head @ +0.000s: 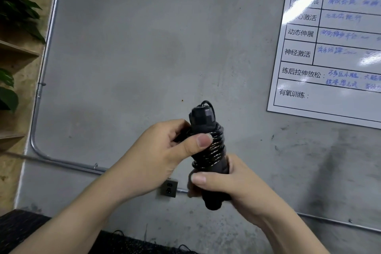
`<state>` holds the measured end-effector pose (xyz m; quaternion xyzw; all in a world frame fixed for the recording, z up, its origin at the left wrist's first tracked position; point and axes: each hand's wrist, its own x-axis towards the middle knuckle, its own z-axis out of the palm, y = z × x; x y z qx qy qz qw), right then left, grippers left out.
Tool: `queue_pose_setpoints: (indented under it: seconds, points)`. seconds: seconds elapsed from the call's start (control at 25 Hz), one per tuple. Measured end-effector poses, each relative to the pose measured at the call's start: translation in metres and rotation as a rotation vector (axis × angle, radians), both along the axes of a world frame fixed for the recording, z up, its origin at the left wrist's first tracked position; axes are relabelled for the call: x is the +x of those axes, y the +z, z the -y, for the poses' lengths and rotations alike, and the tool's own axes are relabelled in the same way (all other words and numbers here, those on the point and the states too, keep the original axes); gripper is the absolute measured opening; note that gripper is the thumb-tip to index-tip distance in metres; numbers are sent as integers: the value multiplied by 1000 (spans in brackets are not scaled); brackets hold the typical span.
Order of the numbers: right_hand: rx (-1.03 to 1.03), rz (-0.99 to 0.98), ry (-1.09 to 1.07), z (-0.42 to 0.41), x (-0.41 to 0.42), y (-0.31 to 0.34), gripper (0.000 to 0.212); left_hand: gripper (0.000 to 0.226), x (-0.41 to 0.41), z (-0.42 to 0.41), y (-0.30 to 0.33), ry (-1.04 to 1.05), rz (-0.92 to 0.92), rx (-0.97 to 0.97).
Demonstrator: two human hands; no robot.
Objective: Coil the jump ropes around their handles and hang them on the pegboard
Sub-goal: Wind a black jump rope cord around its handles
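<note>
A black jump rope (208,130) is held upright in front of a grey wall, its glossy cord wound in several turns around the paired black handles. My left hand (165,154) grips the upper part, thumb pressing on the coils. My right hand (231,181) grips the lower ends of the handles, whose tips stick out below. A small loop of cord shows at the top. No pegboard is in view.
A whiteboard chart (334,51) with handwriting hangs at the upper right. Wooden shelves (18,51) with green leaves stand at the left. A metal conduit (61,161) and a wall socket (169,187) run along the wall. More black cord (183,246) lies on the dark floor mat below.
</note>
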<state>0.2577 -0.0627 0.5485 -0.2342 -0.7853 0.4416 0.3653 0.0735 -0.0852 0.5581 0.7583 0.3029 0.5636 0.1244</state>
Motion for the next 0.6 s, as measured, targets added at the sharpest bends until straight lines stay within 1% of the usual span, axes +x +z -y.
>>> queue_pose_setpoints:
  seconds: [0.04, 0.08, 0.12, 0.24, 0.28, 0.36, 0.48, 0.56, 0.6]
  points:
    - [-84, -37, 92, 2, 2, 1, 17, 79, 0, 0, 0, -44, -5, -2]
    - [-122, -49, 152, 3, 2, 0, 14, 81, -2, -2, -1, -68, 8, -12]
    - [-115, -39, 167, 3, 1, -1, 12, 79, -4, -4, -2, -94, 22, -23]
    - [-2, 0, 141, 10, -1, 1, 14, 63, -12, -6, -2, -205, 10, -52]
    - [22, 3, 143, 11, 0, 3, 16, 66, -15, -8, -3, -213, -19, -60]
    - [59, 33, 138, 10, 3, 5, 26, 81, -20, -14, -7, -193, -57, -69]
    - [105, 112, 166, 4, 9, 8, 31, 96, -24, -18, -12, -145, -91, -63]
    - [83, 127, 234, 1, 13, 8, 20, 114, -27, -16, -12, -94, -99, -57]
    - [47, 112, 288, 1, 14, 6, 14, 118, -29, -16, -11, -87, -82, -64]
